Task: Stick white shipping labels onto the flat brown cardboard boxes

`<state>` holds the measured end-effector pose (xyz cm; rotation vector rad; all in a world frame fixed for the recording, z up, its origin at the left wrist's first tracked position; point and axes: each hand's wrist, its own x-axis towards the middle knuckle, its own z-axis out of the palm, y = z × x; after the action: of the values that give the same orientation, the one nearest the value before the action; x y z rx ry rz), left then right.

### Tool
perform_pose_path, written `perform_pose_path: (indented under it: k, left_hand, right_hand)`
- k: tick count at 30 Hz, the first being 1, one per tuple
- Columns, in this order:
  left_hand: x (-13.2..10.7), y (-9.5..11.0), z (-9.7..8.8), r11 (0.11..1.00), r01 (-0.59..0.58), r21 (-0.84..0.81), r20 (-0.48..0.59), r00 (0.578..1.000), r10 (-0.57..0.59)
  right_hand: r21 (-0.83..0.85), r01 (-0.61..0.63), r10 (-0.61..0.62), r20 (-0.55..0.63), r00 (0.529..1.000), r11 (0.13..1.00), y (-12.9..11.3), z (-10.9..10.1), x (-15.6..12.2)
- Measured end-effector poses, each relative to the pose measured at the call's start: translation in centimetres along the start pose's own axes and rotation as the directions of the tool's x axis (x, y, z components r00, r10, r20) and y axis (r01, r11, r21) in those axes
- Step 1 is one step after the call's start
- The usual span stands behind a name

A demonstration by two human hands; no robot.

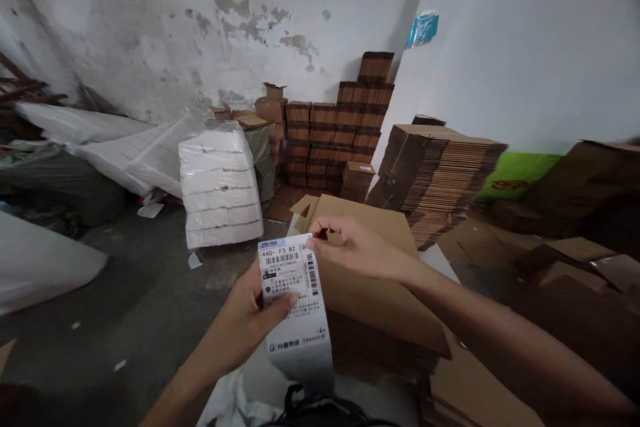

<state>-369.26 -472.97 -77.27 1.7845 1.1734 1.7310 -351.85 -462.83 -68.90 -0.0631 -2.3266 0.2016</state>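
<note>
A printed white shipping label [290, 320] hangs in front of me, its barcodes and text facing up. My left hand [267, 303] grips it at the left side, thumb lying across the print and fingers behind. At its top right corner, the thumb and index finger of my right hand [345, 243] pinch the edge. The label's lower end curls away towards my body. Just beyond and under my right hand is a brown cardboard box [370, 213] with a raised flap; its inside is hidden.
Stacks of flattened cartons [445, 167] stand behind and to the right. Bundled cardboard [345, 120] is piled against the wall. A plastic-wrapped white bundle [220, 187] and green sacks [75, 180] rest on the floor at left. Opened cartons [575, 280] lie at right.
</note>
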Motion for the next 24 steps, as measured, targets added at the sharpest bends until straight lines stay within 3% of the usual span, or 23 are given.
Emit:
perform_pose_path:
  k: [3,6,8,10,11,12,13,14,15,16,17,18,19,21,22,24]
  left_hand:
    - [0.7,0.1,-0.1,0.923,0.129,-0.361,0.006,0.991,-0.136]
    - [2.2,0.5,-0.3,0.661,0.336,-0.672,0.182,0.939,-0.292]
    - [3.5,0.8,-0.3,0.597,0.429,-0.678,0.281,0.902,-0.328]
    - [4.9,0.7,-0.7,0.636,0.444,-0.631,0.289,0.896,-0.338]
    - [5.6,0.6,-1.0,0.667,0.418,-0.617,0.257,0.908,-0.331]
    - [6.2,0.3,-1.5,0.696,0.364,-0.619,0.19,0.929,-0.317]
    - [6.8,-0.1,-2.1,0.719,0.29,-0.632,0.09,0.948,-0.304]
    - [7.2,-0.5,-2.8,0.74,0.205,-0.641,-0.029,0.957,-0.29]
    - [7.4,-0.8,-3.5,0.761,0.128,-0.636,-0.14,0.95,-0.278]
    - [7.5,-1.2,-4.2,0.779,0.084,-0.621,-0.212,0.939,-0.27]
    - [7.5,-1.5,-4.6,0.793,0.079,-0.604,-0.231,0.935,-0.27]
    - [7.2,-1.6,-4.8,0.803,0.105,-0.587,-0.207,0.939,-0.274]
    - [6.9,-1.7,-4.9,0.812,0.141,-0.566,-0.161,0.947,-0.276]
    - [6.0,-1.5,-4.3,0.828,0.209,-0.52,-0.069,0.956,-0.285]
    - [5.5,-1.4,-3.9,0.835,0.23,-0.499,-0.044,0.956,-0.29]
    - [4.9,-1.1,-3.1,0.855,0.255,-0.452,-0.032,0.953,-0.301]
  right_hand:
    - [-0.06,0.1,-0.106,-0.12,0.987,0.993,0.0,0.5,-0.5]
    - [-0.278,0.26,-0.302,-0.117,0.946,0.925,-0.5,1.7,-1.5]
    - [-0.421,0.394,-0.446,-0.029,0.895,0.817,-1.5,2.2,-2.7]
    - [-0.456,0.504,-0.55,0.036,0.834,0.734,-3.1,1.8,-4.3]
    - [-0.428,0.525,-0.571,0.025,0.821,0.736,-3.9,1.1,-5.1]
    - [-0.376,0.519,-0.578,-0.056,0.814,0.768,-4.5,0.0,-5.8]
    - [-0.306,0.494,-0.565,-0.217,0.796,0.814,-4.8,-1.4,-6.3]
    - [-0.225,0.462,-0.514,-0.424,0.746,0.858,-4.7,-3.0,-6.4]
    - [-0.148,0.434,-0.423,-0.629,0.652,0.889,-4.0,-4.6,-6.2]
    - [-0.083,0.384,-0.305,-0.766,0.566,0.92,-2.7,-6.1,-5.7]
    - [-0.033,0.308,-0.199,-0.828,0.524,0.951,-0.9,-7.3,-5.0]
    - [0.0,0.214,-0.117,-0.837,0.535,0.977,1.4,-8.1,-4.1]
    - [0.005,0.066,-0.037,-0.776,0.63,0.998,3.9,-8.4,-3.3]
    - [-0.063,-0.144,0.066,-0.667,0.742,0.988,8.9,-7.5,-2.1]
    - [-0.116,-0.219,0.097,-0.632,0.769,0.969,10.9,-6.5,-1.8]
    - [-0.213,-0.319,0.124,-0.621,0.774,0.923,13.5,-4.2,-1.9]
